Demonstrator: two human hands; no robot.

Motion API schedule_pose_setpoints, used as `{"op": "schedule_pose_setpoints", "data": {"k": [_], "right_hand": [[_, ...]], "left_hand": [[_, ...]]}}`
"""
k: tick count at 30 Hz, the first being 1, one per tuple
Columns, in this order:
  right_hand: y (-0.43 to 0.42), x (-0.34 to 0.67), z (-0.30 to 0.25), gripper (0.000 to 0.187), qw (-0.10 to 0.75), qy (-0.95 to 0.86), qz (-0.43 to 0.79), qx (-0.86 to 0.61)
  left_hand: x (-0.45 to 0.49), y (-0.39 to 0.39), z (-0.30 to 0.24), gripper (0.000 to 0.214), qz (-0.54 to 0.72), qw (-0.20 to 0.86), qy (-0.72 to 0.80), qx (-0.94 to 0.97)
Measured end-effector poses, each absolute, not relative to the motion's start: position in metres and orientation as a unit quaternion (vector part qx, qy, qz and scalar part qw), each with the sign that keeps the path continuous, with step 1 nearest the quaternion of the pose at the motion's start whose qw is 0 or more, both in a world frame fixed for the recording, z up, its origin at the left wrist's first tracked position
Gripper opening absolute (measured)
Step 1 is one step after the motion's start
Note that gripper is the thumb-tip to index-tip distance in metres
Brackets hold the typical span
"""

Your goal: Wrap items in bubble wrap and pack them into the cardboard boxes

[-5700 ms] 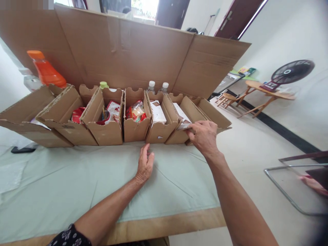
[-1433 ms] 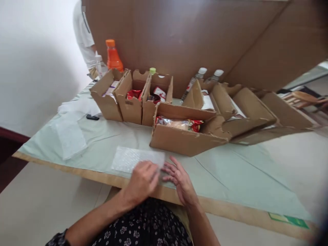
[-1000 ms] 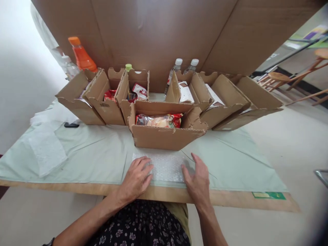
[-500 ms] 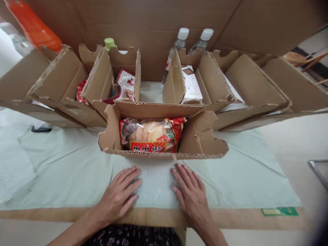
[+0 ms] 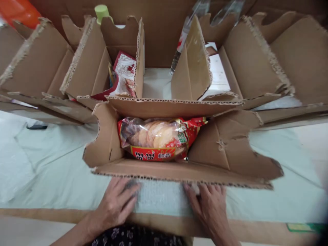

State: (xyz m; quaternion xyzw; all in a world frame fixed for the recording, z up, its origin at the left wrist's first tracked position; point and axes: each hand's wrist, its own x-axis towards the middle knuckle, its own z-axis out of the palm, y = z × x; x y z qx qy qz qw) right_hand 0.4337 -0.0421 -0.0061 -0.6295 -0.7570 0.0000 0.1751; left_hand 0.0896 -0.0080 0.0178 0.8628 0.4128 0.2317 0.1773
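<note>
A narrow cardboard box (image 5: 164, 167) stands in front of me, open at the top. Inside it lies a red and clear bag of rice crackers (image 5: 159, 136). My left hand (image 5: 116, 203) rests flat on the table, its fingers spread and somewhat blurred, their tips close under the box's near edge. On the other side, my right hand (image 5: 210, 205) also lies with fingers stretched out; several fingertips are hidden by that edge. Between the hands is a clear, bubbly-looking plastic sheet (image 5: 162, 198). Neither hand visibly holds anything.
Cardboard bins (image 5: 87, 58) stand in a row behind the box. One holds a red and white packet (image 5: 125, 73), another a white box (image 5: 217, 75). Clear bottles (image 5: 179, 48) and a light green cap (image 5: 101, 13) show behind. A green strip (image 5: 302, 227) lies at the table's front edge.
The view has come closer to the box and bins, which look larger. My hands are a little farther apart, with fingertips now meeting the box's near edge in view.
</note>
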Motion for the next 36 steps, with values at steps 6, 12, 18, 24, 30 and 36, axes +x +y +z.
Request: {"op": "schedule_pose_setpoints", "data": {"k": [6, 12, 18, 24, 30, 36], "right_hand": [[-0.014, 0.392, 0.014, 0.014, 0.239, -0.72, 0.023, -0.652], [-0.044, 0.367, 0.033, 0.006, 0.371, -0.628, 0.158, -0.665], [-0.085, 0.354, 0.042, 0.055, 0.447, -0.419, 0.421, -0.669], [-0.131, 0.338, 0.044, 0.051, 0.425, -0.305, 0.567, -0.637], [-0.154, 0.317, 0.038, 0.04, 0.451, -0.23, 0.586, -0.632], [-0.152, 0.313, 0.037, 0.057, 0.513, -0.149, 0.605, -0.591]], "left_hand": [[0.091, 0.012, 0.024, 0.044, 0.24, 0.086, 0.551, 0.794], [0.096, 0.007, 0.025, 0.008, 0.252, 0.123, 0.584, 0.762], [0.081, -0.004, 0.052, 0.013, 0.275, 0.218, 0.594, 0.724], [0.133, 0.032, 0.047, 0.033, 0.232, 0.136, 0.438, 0.858], [0.161, 0.007, 0.046, 0.039, 0.323, 0.18, 0.347, 0.862], [0.09, -0.053, 0.067, 0.049, 0.235, 0.336, 0.302, 0.86]]}}
